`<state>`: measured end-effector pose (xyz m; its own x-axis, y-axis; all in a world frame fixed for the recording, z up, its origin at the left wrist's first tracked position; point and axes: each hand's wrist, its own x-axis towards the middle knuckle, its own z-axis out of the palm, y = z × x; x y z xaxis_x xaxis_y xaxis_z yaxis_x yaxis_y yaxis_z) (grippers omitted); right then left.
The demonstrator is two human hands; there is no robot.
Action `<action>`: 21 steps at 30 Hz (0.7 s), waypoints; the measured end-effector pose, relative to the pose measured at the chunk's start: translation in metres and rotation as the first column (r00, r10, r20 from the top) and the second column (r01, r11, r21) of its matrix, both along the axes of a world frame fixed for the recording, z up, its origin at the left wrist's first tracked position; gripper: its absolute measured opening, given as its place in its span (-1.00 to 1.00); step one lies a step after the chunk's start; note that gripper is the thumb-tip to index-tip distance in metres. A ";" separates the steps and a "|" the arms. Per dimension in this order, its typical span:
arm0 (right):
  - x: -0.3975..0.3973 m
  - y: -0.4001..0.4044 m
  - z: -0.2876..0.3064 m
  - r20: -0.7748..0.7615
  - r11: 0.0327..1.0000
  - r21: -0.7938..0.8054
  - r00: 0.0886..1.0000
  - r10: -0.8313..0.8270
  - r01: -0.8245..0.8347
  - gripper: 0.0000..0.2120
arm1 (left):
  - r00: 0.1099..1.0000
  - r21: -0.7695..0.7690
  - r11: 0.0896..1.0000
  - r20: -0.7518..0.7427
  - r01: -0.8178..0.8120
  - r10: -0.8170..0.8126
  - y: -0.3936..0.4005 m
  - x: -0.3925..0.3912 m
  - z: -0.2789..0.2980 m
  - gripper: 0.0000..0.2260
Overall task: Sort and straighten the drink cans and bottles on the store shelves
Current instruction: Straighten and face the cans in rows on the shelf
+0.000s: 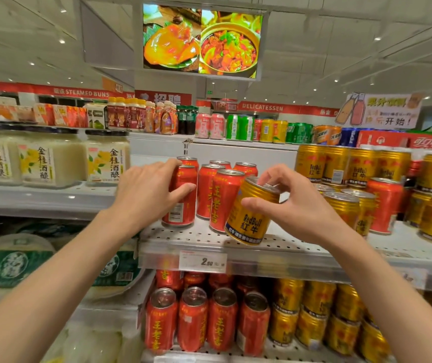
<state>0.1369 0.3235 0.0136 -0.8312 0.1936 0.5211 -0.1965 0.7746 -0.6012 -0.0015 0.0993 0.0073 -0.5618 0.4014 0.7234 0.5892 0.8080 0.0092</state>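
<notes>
A supermarket aisle fills the frame, with red department banners and a hanging food screen across the top and a white perforated metal shelf (209, 238) running across the middle. On that shelf, at the centre of the frame, stands a small cluster of tall red drink cans with yellow characters (224, 197), and to their right, from centre right to the right edge, are the squat gold energy-drink cans (346, 205), with one more red can (385, 203) stranded among them. The left hand (146, 192) is wrapped round the leftmost red can (182, 197) of the cluster, thumb across its front and fingers behind, and the can stands upright on the shelf. The right hand (292, 203) pinches a single gold ribbed can (251, 210) by its top rim, thumb on the near side and fingers curled over the lid; the can is tilted, its top leaning to the right, its lower edge at or just above the front of the shelf, close beside the red cans. The step in hand looks like pulling this stray gold can out of the red group. The next move calls for carrying it right to the gold stock, setting it upright with the label forward, while the left hand squares up the red row. Tall pale jars (105, 158) sit at left.
</notes>
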 end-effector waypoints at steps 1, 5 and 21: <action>0.000 0.000 -0.003 -0.002 1.000 0.002 1.000 -0.002 0.002 -0.63 | 1.000 0.016 1.000 -0.021 0.011 -0.011 0.000 0.001 -0.002 -0.43; 0.000 0.003 -0.016 -0.021 0.999 -0.027 0.999 0.025 -0.025 -0.63 | 0.998 0.077 0.995 -0.012 0.056 -0.055 -0.005 0.002 -0.010 -0.42; 0.070 0.063 -0.056 -0.075 0.984 -0.160 0.995 0.064 -0.076 -0.59 | 0.847 0.698 0.677 0.195 0.235 -0.495 0.042 0.110 -0.103 -0.72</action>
<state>0.2070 0.3865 -0.0429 -0.8085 0.2229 0.5446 -0.2927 0.6507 -0.7007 0.1089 0.1417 -0.0961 -0.7267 0.1555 0.6691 0.6842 0.2503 0.6850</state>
